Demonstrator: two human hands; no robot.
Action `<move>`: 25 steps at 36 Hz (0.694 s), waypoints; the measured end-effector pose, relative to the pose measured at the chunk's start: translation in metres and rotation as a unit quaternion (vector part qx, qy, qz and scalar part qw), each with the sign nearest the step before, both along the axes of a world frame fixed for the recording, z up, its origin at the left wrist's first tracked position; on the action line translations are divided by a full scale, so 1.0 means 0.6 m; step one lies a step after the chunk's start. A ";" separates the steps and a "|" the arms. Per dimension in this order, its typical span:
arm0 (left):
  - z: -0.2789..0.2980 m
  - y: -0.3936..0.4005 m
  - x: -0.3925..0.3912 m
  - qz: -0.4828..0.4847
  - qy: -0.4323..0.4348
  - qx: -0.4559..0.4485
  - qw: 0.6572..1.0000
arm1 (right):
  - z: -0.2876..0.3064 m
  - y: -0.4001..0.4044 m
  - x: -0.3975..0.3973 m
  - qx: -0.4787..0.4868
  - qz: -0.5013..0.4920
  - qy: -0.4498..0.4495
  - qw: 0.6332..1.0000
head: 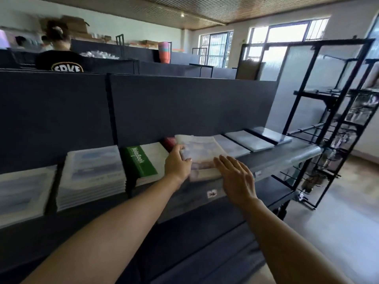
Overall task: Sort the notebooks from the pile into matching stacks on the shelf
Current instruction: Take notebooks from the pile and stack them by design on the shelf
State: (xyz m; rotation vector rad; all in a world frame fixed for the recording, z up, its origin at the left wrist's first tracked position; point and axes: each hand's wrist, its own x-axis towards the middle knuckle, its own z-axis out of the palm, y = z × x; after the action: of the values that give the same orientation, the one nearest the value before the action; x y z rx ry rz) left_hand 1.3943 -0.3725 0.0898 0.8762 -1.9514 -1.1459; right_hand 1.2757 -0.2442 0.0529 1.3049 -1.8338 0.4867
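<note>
A pale notebook [200, 148] lies tilted on a small pile at the middle of the dark shelf [272, 158]. My left hand [178, 164] grips its left edge, thumb on the cover. My right hand [235, 177] hovers with straight fingers just in front of the pile's right corner. A green notebook stack [140, 160] sits to the left, with a red notebook [169, 142] behind the pile. Further left stand two tall stacks of pale blue notebooks [92, 173] [22, 193]. Single pale notebooks [248, 140] [272, 134] lie in a row to the right.
A black wire rack [332, 124] stands right of the shelf end. A lower shelf [225, 203] juts out under my hands. A person in a black shirt [63, 58] stands beyond the dark back panel. The floor at the right is light grey.
</note>
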 end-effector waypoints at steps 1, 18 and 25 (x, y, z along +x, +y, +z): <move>-0.002 0.012 -0.023 -0.003 -0.003 0.004 1.000 | 0.000 0.014 -0.023 0.003 0.002 0.007 1.000; -0.028 0.087 -0.296 0.034 -0.026 0.036 0.998 | -0.013 0.080 -0.313 0.024 0.034 -0.003 0.999; -0.038 0.053 -0.364 0.033 -0.034 0.055 0.997 | 0.000 0.053 -0.383 0.084 0.029 -0.053 0.995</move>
State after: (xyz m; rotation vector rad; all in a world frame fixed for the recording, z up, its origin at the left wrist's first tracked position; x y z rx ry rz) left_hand 1.1760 -0.3409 0.0672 1.0411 -1.9132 -1.2080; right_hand 1.0461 -0.2122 0.0528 1.4738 -1.9638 0.4478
